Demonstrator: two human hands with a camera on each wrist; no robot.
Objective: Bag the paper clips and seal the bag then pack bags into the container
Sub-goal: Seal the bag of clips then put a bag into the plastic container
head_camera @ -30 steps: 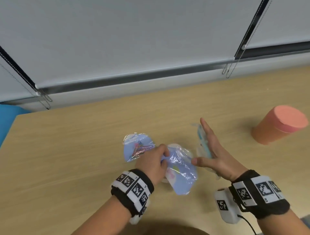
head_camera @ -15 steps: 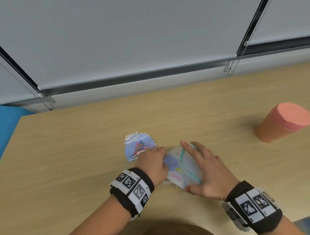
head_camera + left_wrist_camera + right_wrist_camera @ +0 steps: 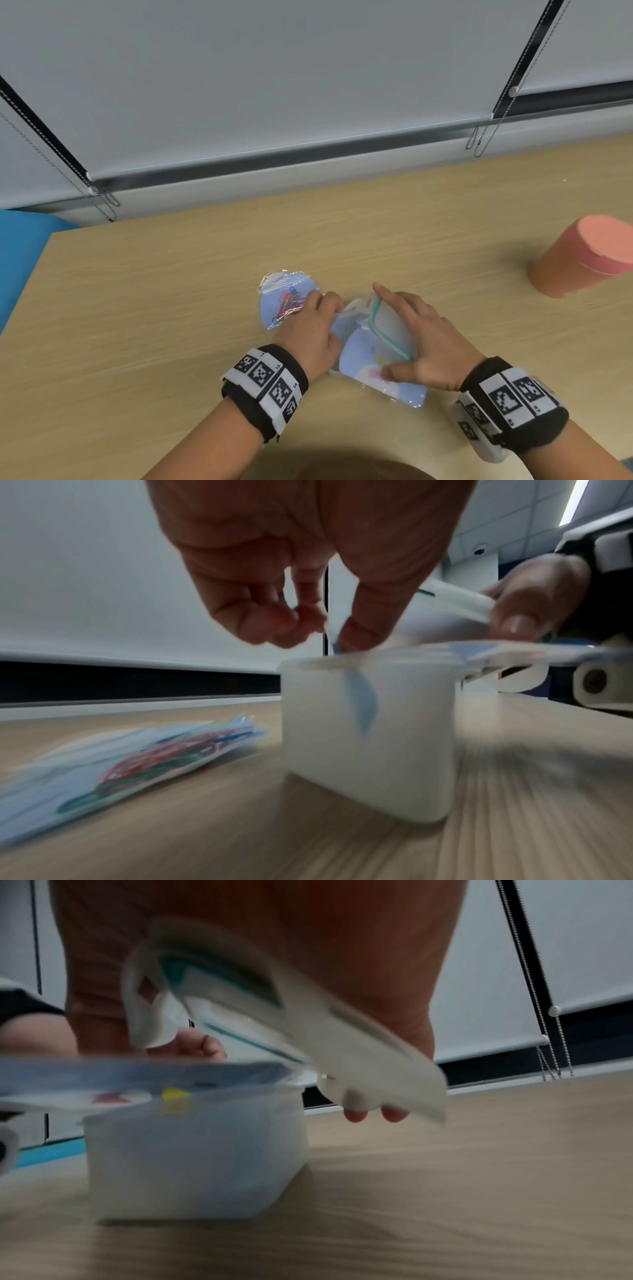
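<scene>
A blue bag [image 3: 359, 356] lies across the rim of the white container [image 3: 369, 739] on the bench [image 3: 171, 308]. The left hand [image 3: 313, 329] pinches its edge; the right hand [image 3: 421, 342] – fingers straight – presses the lid [image 3: 274, 1020] down above it. A filled bag [image 3: 286, 299] lies just left.

No words, brands or numbers can be read with certainty. Black-and-white square code markers are carried on the white bands of the left wristband [image 3: 265, 385] and the right wristband [image 3: 513, 401]; small characters printed beside those markers are too small to be made out. Coloured shapes are printed on the blue bag [image 3: 373, 363] lying over the container [image 3: 369, 739], but no lettering can be made out on them.
</scene>
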